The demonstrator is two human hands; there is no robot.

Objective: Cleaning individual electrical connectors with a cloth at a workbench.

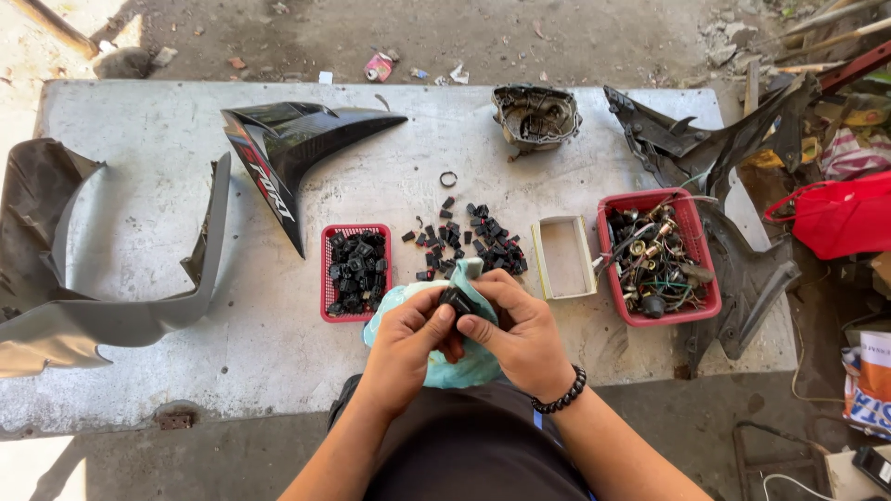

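Both your left hand (406, 336) and right hand (513, 325) are pinching that small black plastic connector (458, 300) over the teal cloth (464, 366). Looks light, stiff, a bit slick, so grip the flat sides.

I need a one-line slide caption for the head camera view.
Both hands, left hand and right hand, hold a small black plastic part over a teal cloth.
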